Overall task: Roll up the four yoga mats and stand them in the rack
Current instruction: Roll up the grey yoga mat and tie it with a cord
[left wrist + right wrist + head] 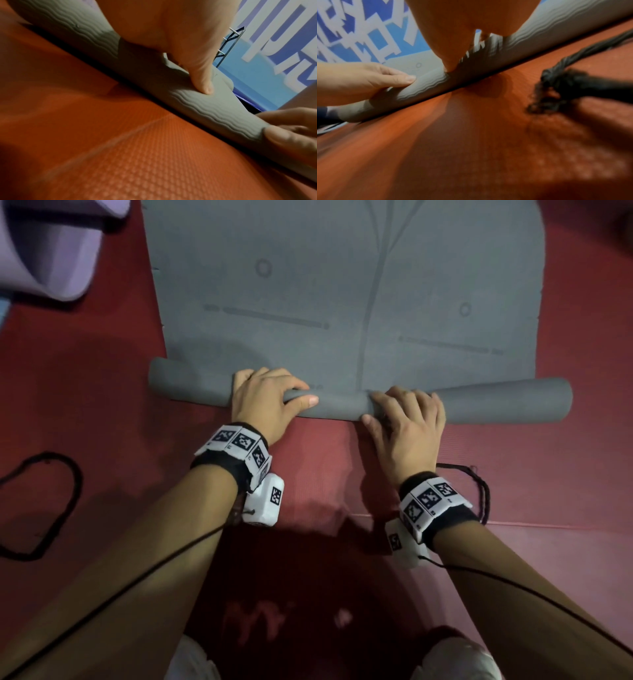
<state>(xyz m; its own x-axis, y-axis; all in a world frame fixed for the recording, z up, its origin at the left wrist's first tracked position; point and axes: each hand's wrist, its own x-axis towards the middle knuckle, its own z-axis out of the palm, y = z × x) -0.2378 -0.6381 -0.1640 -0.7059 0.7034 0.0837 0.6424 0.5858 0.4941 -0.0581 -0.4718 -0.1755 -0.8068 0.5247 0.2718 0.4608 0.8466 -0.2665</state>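
A grey yoga mat [342, 285] lies flat on a red mat [342, 474], with its near end wound into a thin roll [496, 402] running left to right. My left hand [274, 392] grips the roll left of centre, fingers curled over the top and thumb [204, 83] pressed on the near side. My right hand [400, 409] grips it just right of centre the same way. In the right wrist view the roll [419, 92] shows a wavy ribbed underside, with my left hand [359, 81] on it.
A purple mat [51, 251], partly curled, lies at the far left. Black straps lie on the red mat at the left [44, 501] and by my right wrist [479, 491]. A black wire frame [228, 44] stands beyond the roll, before a blue and white wall.
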